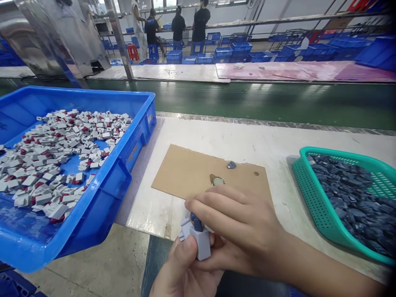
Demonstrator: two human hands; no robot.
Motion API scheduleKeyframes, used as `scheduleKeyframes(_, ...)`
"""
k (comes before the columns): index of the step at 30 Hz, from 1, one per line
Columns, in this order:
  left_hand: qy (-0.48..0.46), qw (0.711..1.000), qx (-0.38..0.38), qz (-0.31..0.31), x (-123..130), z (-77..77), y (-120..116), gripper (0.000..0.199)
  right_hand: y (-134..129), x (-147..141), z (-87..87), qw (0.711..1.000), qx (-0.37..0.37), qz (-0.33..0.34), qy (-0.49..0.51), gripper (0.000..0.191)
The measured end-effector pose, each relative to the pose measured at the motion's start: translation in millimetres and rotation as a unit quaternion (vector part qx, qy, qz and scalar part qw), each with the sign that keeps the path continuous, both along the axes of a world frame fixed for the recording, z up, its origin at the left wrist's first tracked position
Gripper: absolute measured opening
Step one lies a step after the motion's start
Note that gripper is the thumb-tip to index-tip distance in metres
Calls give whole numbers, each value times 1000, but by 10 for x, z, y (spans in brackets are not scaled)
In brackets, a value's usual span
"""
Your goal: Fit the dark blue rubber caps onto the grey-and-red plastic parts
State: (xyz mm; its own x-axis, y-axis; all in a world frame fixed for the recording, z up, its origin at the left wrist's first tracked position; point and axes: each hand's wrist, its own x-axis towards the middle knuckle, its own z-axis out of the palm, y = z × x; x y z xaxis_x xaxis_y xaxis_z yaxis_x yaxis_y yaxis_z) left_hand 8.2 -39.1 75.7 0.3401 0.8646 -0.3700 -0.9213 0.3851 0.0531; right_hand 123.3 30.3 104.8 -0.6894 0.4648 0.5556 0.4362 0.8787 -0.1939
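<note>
Low in the middle of the view, my left hand [182,268] is closed around light grey plastic pieces [203,244], its thumb against the front one. A small dark blue plastic piece [196,223] stands upright in the top of that block. My right hand [244,222] reaches over from the right, its fingers bent around the dark blue piece and its fingertips at the top of it. The right palm hides part of the grey pieces. Just beyond my fingers, a bottle cap [218,181] and a loose dark blue piece [231,165] lie on a cardboard sheet [176,171].
A blue crate [123,161] of grey and red plastic parts stands at left. On the right, a green basket [312,198] holds many dark blue pieces. Past the white table [278,142] runs a green conveyor belt [247,99]. Several people [177,27] are in the background.
</note>
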Motion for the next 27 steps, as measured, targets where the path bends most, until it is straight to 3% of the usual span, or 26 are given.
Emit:
scheduleKeyframes(11,-15,998,17,61,62,-37,-19,6,-6,-1,-142,999,18,21,29,38)
scheduleKeyframes(14,14,999,5,43,44,-48,-19,7,-3,-5,-84,999,-23,15,15,35)
scheduleKeyframes(18,56,998,1,-19,8,-79,-41,20,31,-4,45,993,-118,22,-22,55)
scheduleKeyframes(21,73,997,10,-29,-5,-96,-46,20,65,5,113,981,-171,38,-87,55)
scheduleKeyframes(27,84,996,26,-2,-6,-90,-13,15,92,-22,121,979,-169,29,-115,51)
